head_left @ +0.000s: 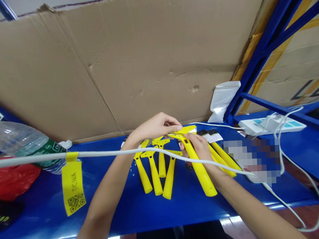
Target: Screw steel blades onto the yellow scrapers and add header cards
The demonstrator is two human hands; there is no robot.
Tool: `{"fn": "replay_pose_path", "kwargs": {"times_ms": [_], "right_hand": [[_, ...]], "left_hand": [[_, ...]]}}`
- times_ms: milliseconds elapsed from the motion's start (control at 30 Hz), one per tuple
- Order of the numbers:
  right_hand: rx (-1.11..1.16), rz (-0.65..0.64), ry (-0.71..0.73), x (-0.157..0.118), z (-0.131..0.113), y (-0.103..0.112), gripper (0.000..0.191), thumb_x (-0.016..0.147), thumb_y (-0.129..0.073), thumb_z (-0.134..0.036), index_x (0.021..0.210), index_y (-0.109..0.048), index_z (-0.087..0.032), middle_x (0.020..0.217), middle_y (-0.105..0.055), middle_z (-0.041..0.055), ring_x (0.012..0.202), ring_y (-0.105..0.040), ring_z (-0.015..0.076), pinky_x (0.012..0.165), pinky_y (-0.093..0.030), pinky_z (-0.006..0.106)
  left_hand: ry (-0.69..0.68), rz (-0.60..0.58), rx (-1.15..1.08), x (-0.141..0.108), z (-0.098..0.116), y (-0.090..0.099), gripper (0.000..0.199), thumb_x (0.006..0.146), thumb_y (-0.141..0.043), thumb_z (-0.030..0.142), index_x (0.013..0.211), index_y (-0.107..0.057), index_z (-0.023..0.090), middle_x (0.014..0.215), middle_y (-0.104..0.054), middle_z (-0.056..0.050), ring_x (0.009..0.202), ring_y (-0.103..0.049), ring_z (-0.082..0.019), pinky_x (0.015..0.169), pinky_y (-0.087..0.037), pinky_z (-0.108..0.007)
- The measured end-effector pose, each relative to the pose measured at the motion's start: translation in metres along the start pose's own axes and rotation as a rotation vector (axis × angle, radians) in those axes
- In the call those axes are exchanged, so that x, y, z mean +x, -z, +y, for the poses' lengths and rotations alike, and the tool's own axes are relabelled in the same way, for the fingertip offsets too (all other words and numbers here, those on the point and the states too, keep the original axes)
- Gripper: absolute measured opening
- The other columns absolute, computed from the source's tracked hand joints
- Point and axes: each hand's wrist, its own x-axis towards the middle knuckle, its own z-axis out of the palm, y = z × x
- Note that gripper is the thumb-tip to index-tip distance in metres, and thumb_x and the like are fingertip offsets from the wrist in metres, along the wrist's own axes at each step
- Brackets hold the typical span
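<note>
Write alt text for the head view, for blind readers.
The right hand grips a yellow tool, the left hand at its head, above a blue table. Similar yellow tools lie nearby; a white cable crosses in front, cardboard stands behind.

place: workshop | blue metal rack [264, 55] | cardboard backing [151, 63] | matching yellow tools [155, 176]

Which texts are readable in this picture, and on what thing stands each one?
"T/C N/A": yellow tag on the white cable, above a QR code.
"LE": cardboard at right, cut off.
"ORD": black item at lower left, start cut off.
Too blurred: green bottle label.
</note>
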Motion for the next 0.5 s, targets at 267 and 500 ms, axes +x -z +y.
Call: {"fn": "replay_pose_path", "kwargs": {"times_ms": [267,500], "right_hand": [[-0.003,-0.032,-0.046,0.000,0.000,-0.001,0.042,0.078,-0.077,-0.058,0.059,-0.069,-0.022,0.039,-0.053,0.0008,0.030,-0.046,0.0144,0.032,-0.035,0.027],[-0.013,-0.102,-0.128,-0.009,-0.014,-0.005,0.044,0.089,-0.082,-0.061,0.076,-0.069,-0.021,0.049,-0.060,0.0008,0.037,-0.051,0.0137,0.035,-0.037,0.025]], "left_hand": [[-0.030,-0.081,0.054,-0.003,0.001,0.007,0.028,0.103,-0.076,0.038,0.119,-0.091,0.021,0.106,-0.088,-0.009,0.086,-0.077,-0.020,0.073,-0.056,-0.030],[0.034,-0.129,-0.074,0.000,-0.018,0.014,0.028,0.099,-0.082,0.039,0.119,-0.091,0.022,0.100,-0.087,-0.009,0.072,-0.074,-0.017,0.062,-0.056,-0.027]]}}
